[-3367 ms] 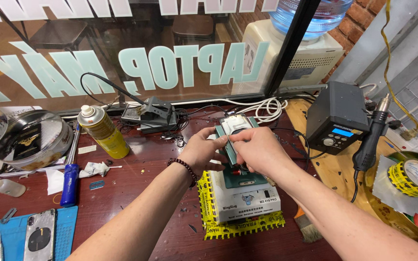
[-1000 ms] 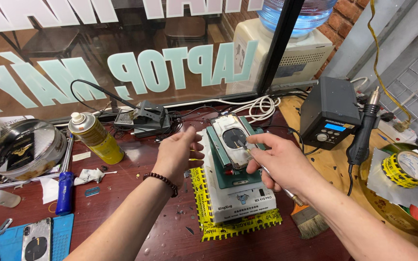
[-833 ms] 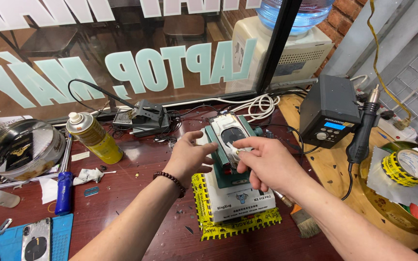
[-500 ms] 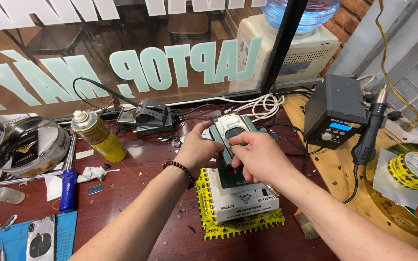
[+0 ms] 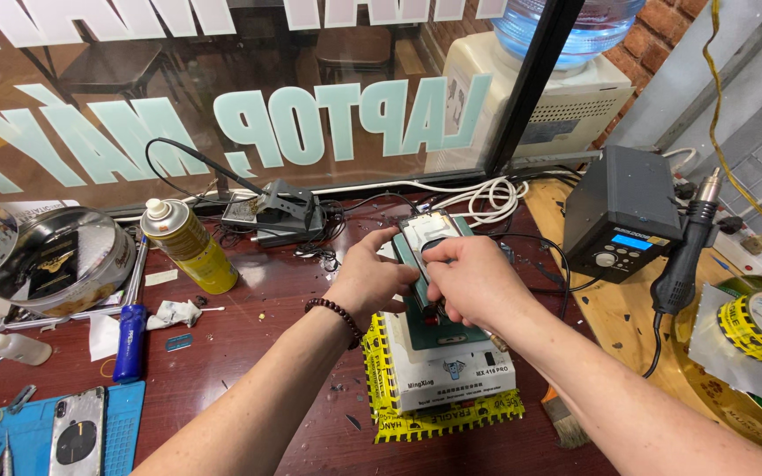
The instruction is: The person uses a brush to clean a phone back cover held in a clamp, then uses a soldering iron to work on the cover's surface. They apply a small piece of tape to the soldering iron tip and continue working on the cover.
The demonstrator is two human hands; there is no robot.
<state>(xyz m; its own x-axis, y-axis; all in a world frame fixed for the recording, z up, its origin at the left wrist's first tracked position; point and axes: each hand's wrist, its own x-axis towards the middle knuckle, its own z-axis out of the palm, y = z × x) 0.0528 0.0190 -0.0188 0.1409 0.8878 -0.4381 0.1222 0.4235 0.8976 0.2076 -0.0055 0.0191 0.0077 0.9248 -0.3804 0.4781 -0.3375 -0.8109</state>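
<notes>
Nearest the camera, at lower centre, a white box-shaped heating station (image 5: 451,375) with a green top plate is sitting on a yellow-and-black taped pad (image 5: 438,423) on the dark red wooden bench (image 5: 249,353). A brush (image 5: 562,423) is peeking out from under the right forearm.

Just above that, in the middle of the frame, both hands are working over a pale, silvery phone body (image 5: 431,231) lying flat on the green plate. The left hand (image 5: 372,278) is curling its fingers against the phone's left edge, steadying it. The right hand (image 5: 478,280) is pinching closed on the phone's near part (possibly around a small tool, though I cannot tell). The phone is already seated on the plate; judging from this, the hands-on work is mid-way, with nothing visibly lifted off yet.

Further back, a yellow spray can (image 5: 189,247) is standing at left, a black soldering station (image 5: 621,220) at right. The phone's lower half is being hidden by the right hand.
</notes>
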